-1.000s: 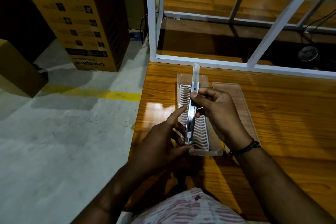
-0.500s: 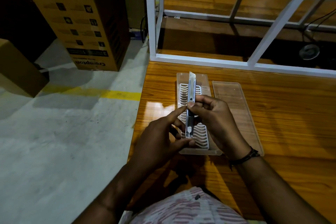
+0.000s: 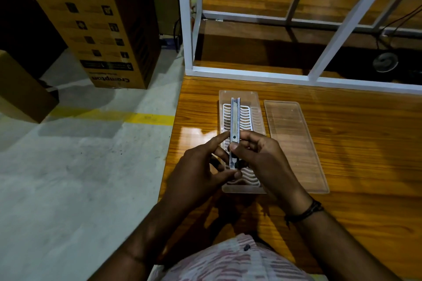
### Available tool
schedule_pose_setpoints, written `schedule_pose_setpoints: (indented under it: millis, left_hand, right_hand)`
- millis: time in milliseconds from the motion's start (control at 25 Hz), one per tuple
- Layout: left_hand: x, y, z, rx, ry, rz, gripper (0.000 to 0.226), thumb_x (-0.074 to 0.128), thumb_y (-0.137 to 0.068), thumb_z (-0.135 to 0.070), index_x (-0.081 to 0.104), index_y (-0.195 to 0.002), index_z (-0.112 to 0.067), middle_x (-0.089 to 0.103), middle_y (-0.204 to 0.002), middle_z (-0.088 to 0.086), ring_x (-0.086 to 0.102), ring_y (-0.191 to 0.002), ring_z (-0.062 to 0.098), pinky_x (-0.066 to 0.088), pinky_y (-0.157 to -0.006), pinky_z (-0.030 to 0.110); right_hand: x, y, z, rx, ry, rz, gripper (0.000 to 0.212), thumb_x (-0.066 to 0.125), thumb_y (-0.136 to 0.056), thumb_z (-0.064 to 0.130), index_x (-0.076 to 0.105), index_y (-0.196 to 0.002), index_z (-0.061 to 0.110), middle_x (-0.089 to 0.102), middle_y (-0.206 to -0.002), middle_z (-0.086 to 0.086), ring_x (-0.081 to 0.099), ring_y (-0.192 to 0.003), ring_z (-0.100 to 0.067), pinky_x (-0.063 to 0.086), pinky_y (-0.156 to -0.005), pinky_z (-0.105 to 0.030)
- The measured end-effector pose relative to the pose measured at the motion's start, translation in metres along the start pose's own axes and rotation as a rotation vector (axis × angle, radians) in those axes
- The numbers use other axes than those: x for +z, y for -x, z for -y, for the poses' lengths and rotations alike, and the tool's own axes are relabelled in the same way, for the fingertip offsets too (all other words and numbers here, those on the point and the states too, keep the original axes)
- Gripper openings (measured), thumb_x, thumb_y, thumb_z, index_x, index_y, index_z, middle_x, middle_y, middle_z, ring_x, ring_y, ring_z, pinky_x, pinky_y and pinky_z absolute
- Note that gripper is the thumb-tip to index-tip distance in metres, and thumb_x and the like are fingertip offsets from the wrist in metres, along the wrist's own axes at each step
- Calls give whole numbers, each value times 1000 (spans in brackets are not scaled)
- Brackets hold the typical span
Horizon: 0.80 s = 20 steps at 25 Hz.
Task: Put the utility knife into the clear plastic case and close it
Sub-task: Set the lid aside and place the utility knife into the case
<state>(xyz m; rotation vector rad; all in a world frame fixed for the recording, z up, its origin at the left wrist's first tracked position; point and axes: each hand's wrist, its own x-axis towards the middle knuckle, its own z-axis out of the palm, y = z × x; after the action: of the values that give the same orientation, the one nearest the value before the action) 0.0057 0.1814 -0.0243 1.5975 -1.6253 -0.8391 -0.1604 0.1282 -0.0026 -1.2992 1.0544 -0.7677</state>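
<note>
A slim metal utility knife (image 3: 235, 123) is held lengthwise just above the open clear plastic case (image 3: 258, 118), which has a white ribbed insert. My right hand (image 3: 262, 157) grips the knife's near half, thumb on its slider. My left hand (image 3: 201, 166) pinches the knife's near end from the left, forefinger stretched along its side. No blade shows beyond the knife's far tip. The case's clear lid (image 3: 294, 143) lies flat on the table just right of the case.
The wooden table (image 3: 354, 189) ends at its left edge close to the case, with concrete floor below. A white metal frame (image 3: 296, 80) stands along the table's far side. Cardboard boxes (image 3: 96, 25) stand on the floor at the far left.
The blade that stuck out past the knife's far end has slid back into the body. The knife has come down closer to the case, with both hands still on it.
</note>
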Motion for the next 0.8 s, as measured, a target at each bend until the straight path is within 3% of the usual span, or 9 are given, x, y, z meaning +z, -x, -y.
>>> schedule_pose_setpoints:
  millis: [120, 200, 320, 400, 600, 680, 800]
  left_hand:
    - [3, 1, 1, 14, -17, 0, 92, 88, -75, -35, 39, -152, -45, 70, -107, -16, 69, -87, 0, 60, -68, 22]
    - [5, 1, 4, -10, -92, -5, 90, 86, -76, -43, 39, -153, -43, 59, -128, -12, 64, -97, 2, 59, -71, 21]
    - [5, -1, 10, -92, -153, 5, 86, 85, -78, -44, 41, -151, -41, 48, -140, -7, 60, -104, 4, 61, -79, 24]
    - [6, -2, 11, -129, -106, 20, 86, 86, -78, -40, 41, -151, -41, 53, -142, -6, 65, -100, 4, 62, -83, 28]
    - [6, -2, 11, -143, -32, 35, 86, 87, -78, -35, 42, -151, -41, 65, -132, -7, 72, -88, 3, 63, -82, 34]
    - [6, -2, 10, -148, -41, 37, 87, 86, -79, -36, 40, -152, -43, 66, -129, -8, 72, -86, 3, 63, -83, 34]
    - [5, -2, 8, -156, -49, 46, 87, 85, -80, -36, 39, -153, -44, 66, -128, -10, 72, -86, 3, 62, -82, 30]
  right_hand:
    - [-2, -1, 0, 28, 37, -35, 25, 64, -96, 12, 71, -120, 14, 78, -102, -9, 75, -96, -24, 62, -84, -42]
    - [-6, -7, -1, 17, 216, -120, 26, 70, -91, 15, 72, -117, 17, 76, -89, -7, 75, -86, -23, 62, -81, -49]
    - [-7, -18, -3, 7, 590, -217, 41, 74, -86, 18, 67, -127, 18, 71, -81, -3, 71, -81, -21, 55, -75, -36]
    - [-4, -27, -6, -12, 754, -200, 48, 73, -85, 15, 63, -132, 13, 76, -91, -6, 71, -91, -23, 43, -73, -22]
    - [3, -48, -34, -125, 921, -184, 33, 68, -77, 2, 69, -110, 7, 74, -100, -14, 69, -94, -31, 35, -70, -15]
    - [5, -53, -40, -112, 977, -190, 34, 67, -78, 1, 68, -111, 7, 72, -107, -17, 67, -99, -32, 35, -73, -16]
    - [10, -54, -42, -82, 1007, -175, 46, 62, -80, 2, 63, -125, 10, 66, -118, -19, 66, -104, -37, 51, -83, -29]
